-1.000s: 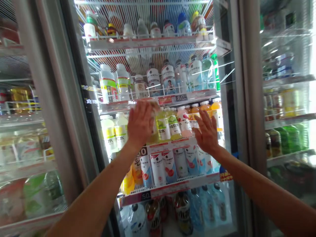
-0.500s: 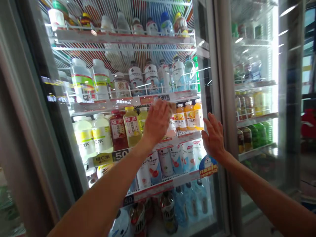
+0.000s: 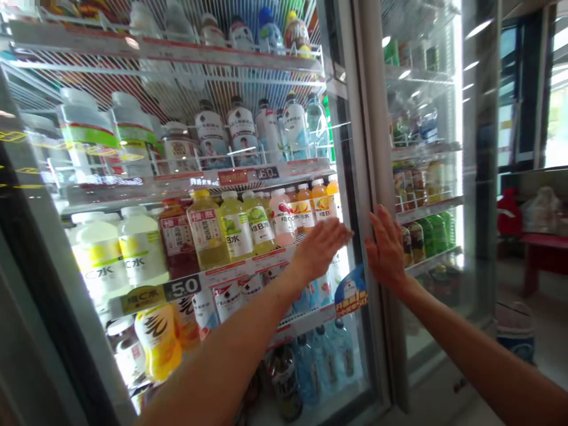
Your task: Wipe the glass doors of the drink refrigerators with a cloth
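My left hand (image 3: 323,249) lies flattened against the glass door (image 3: 342,207), its fingers together and pointing right. A small pale-brown edge shows at its fingertips; the palm side is hidden and I cannot make out what is under it. Stretched upright on the metal door frame (image 3: 371,177) is my right hand (image 3: 387,248), open, with nothing in it. Behind the glass near my left hand are a pink drink bottle (image 3: 282,222) and orange drink bottles (image 3: 320,198). A round blue sticker (image 3: 351,290) sits on the glass between my hands, lower down.
Lit shelves hold rows of bottles, among them a yellow tea bottle (image 3: 206,228) and a dark red bottle (image 3: 177,242). A price tag (image 3: 183,287) hangs on one shelf edge. Another glass-fronted cooler section (image 3: 426,148) stands to the right, with a red table (image 3: 539,239) beyond.
My left hand has swept right and downward across the glass, toward the door frame. My right hand stays by the frame. The camera view has turned right.
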Motion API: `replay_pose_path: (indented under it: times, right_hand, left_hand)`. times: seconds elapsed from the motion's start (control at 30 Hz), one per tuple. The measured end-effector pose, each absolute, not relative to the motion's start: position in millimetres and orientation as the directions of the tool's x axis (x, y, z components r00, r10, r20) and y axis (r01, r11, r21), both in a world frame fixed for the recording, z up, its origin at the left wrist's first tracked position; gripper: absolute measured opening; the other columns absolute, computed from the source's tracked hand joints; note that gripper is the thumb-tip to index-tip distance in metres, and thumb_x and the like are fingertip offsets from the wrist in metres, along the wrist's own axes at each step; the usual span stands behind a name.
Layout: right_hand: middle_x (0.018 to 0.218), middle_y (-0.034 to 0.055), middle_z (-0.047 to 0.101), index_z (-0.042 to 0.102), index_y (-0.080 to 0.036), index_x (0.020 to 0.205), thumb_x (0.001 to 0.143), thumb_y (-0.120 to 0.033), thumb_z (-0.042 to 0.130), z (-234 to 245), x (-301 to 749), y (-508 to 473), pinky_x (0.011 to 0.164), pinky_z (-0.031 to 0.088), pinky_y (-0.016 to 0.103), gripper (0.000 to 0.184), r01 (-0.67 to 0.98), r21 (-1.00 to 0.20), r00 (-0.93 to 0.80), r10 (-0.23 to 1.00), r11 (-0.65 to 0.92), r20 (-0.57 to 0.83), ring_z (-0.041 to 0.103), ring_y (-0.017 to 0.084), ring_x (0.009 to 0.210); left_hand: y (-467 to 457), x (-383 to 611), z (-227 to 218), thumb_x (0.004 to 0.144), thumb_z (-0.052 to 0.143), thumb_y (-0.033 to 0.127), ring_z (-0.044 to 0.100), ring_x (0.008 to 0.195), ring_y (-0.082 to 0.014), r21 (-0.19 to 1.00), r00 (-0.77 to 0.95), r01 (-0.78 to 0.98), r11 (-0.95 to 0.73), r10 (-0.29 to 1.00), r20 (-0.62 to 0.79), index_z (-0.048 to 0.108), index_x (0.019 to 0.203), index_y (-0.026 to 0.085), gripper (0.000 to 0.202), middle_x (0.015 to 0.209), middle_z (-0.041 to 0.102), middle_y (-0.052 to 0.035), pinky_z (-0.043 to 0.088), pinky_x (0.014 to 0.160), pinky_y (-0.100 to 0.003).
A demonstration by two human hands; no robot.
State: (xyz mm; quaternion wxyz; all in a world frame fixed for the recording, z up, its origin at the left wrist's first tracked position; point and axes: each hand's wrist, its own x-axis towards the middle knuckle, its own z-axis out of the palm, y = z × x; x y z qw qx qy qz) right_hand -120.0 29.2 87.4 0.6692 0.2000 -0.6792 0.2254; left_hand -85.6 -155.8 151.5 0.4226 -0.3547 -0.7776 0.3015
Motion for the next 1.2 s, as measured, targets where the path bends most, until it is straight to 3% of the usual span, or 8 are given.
replay_pose_path:
  times: [0.13, 0.3, 0.4, 0.53, 0.73, 0.93, 1.13, 1.2]
  right_hand:
    - [0.151, 0.0059, 0.027, 0.02, -0.028, 0.146, 0.09, -0.024, 0.038, 78, -115, 35, 0.11, 0.026, 0.05, 0.058, -0.56, -0.052, -0.045, 0.032, 0.827, 0.998, 0.029, 0.024, 0.138]
    - [0.152, 0.0064, 0.026, 0.019, -0.027, 0.146, 0.091, -0.024, 0.035, 73, -111, 29, 0.111, 0.024, 0.051, 0.057, -0.563, -0.088, -0.06, 0.066, 0.822, 0.996, 0.026, 0.024, 0.139]
    - [0.152, 0.0064, 0.026, 0.017, -0.027, 0.146, 0.091, -0.023, 0.035, 65, -108, 12, 0.111, 0.024, 0.05, 0.058, -0.587, -0.067, -0.075, 0.028, 0.807, 0.997, 0.025, 0.023, 0.139]
    - [0.151, 0.0071, 0.028, 0.015, -0.027, 0.146, 0.091, -0.021, 0.035, 46, -101, -18, 0.111, 0.025, 0.049, 0.059, -0.624, -0.006, -0.096, -0.068, 0.782, 0.993, 0.025, 0.022, 0.139]
    - [0.151, 0.0062, 0.027, 0.012, -0.026, 0.147, 0.09, -0.016, 0.038, 31, -88, -53, 0.113, 0.021, 0.048, 0.063, -0.665, 0.062, -0.087, -0.16, 0.745, 0.983, 0.02, 0.02, 0.141]
    - [0.148, 0.0077, 0.035, 0.012, -0.023, 0.147, 0.088, -0.014, 0.041, 19, -83, -79, 0.114, 0.018, 0.05, 0.067, -0.676, 0.146, -0.043, -0.236, 0.722, 0.971, 0.021, 0.021, 0.141]
    - [0.15, 0.0043, 0.031, 0.009, -0.026, 0.147, 0.089, -0.015, 0.041, 20, -76, -98, 0.116, 0.014, 0.05, 0.067, -0.689, 0.136, -0.034, -0.219, 0.712, 0.975, 0.017, 0.02, 0.141]
    - [0.151, 0.0041, 0.027, 0.008, -0.026, 0.147, 0.089, -0.014, 0.04, 20, -75, -106, 0.116, 0.013, 0.05, 0.068, -0.698, 0.139, -0.034, -0.226, 0.702, 0.974, 0.016, 0.02, 0.142]
  left_hand:
    - [-149, -89, 112, 0.088, 0.035, 0.016, 0.03, 0.136, -0.0206, -0.816, -0.391, 0.387, 0.428, 0.878, 0.275, 0.034, 0.137, 0.012, 0.049, 0.144, 0.04, -0.0064, 0.025, 0.113, -0.038]
    - [-156, -92, 139, 0.086, 0.037, 0.014, 0.017, 0.14, -0.0265, -0.701, -0.372, 0.253, 0.667, 0.736, 0.566, 0.026, 0.141, 0.009, 0.057, 0.148, 0.03, -0.0125, 0.017, 0.115, -0.048]
    - [-174, -79, 102, 0.084, 0.041, 0.018, 0.021, 0.14, -0.0224, -0.794, -0.386, 0.325, 0.514, 0.838, 0.385, 0.023, 0.143, 0.012, 0.062, 0.149, 0.031, -0.0093, 0.018, 0.116, -0.043]
    - [-207, -57, 54, 0.084, 0.041, 0.022, 0.03, 0.136, -0.0172, -0.861, -0.383, 0.391, 0.326, 0.908, 0.17, 0.035, 0.138, 0.015, 0.054, 0.145, 0.039, -0.0038, 0.022, 0.114, -0.034]
    - [-240, -44, 90, 0.087, 0.038, 0.021, 0.013, 0.141, -0.0246, -0.775, -0.392, 0.18, 0.606, 0.767, 0.508, 0.027, 0.141, 0.011, 0.056, 0.151, 0.027, -0.0086, 0.014, 0.116, -0.045]
    - [-277, -20, 40, 0.085, 0.044, 0.03, 0.014, 0.141, -0.0174, -0.862, -0.351, 0.317, 0.396, 0.893, 0.281, 0.036, 0.137, 0.015, 0.055, 0.15, 0.029, -0.0052, 0.011, 0.117, -0.036]
    - [-298, -7, 72, 0.085, 0.047, 0.02, 0.007, 0.142, -0.0206, -0.709, -0.268, 0.062, 0.702, 0.696, 0.666, 0.043, 0.133, 0.013, 0.049, 0.146, 0.037, -0.0065, 0.004, 0.117, -0.042]
    - [-303, -1, 63, 0.085, 0.048, 0.021, 0.008, 0.142, -0.0215, -0.709, -0.28, 0.076, 0.701, 0.698, 0.66, 0.044, 0.132, 0.014, 0.048, 0.147, 0.035, -0.0062, 0.004, 0.117, -0.042]
